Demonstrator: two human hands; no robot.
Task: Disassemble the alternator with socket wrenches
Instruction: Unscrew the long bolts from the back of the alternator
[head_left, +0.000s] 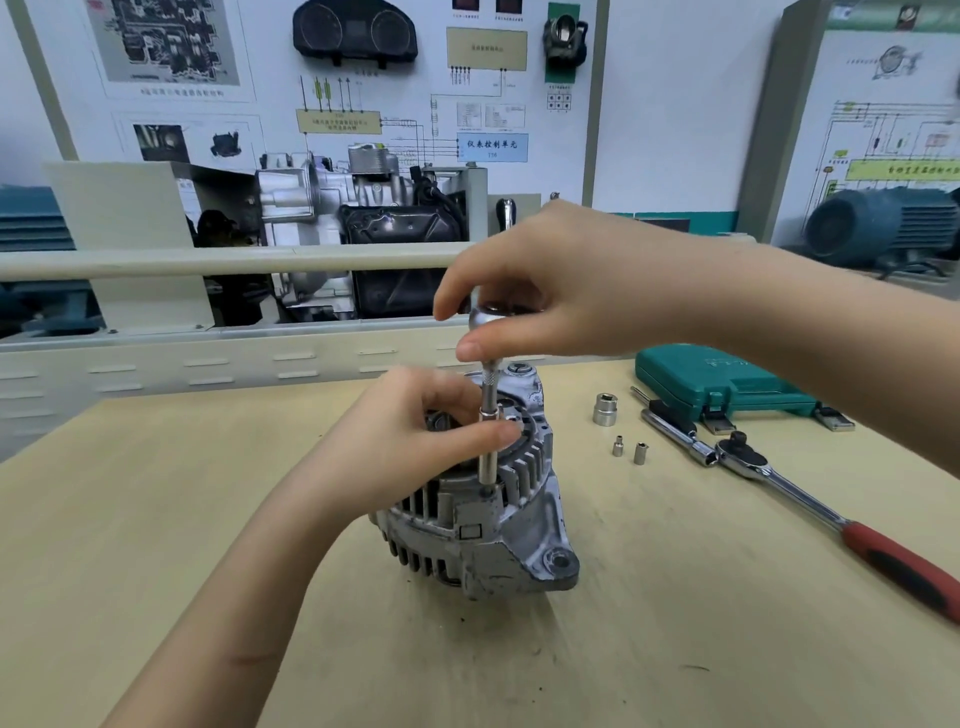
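Note:
A grey cast alternator (483, 535) stands on the wooden table (208, 519), finned end up. A slim socket extension (488, 415) rises upright from its top, tip seated near the housing rim. My right hand (561, 280) grips the small ratchet head (491, 317) at the top of that extension. My left hand (405, 441) pinches the extension shaft between thumb and fingers, resting against the alternator's top. The bolt under the socket is hidden.
To the right lie a large socket (605, 409), two small sockets (629, 449), a big red-handled ratchet (810, 499) and a shut green tool case (727, 384). A cutaway engine display (358, 208) and wall charts stand behind the table.

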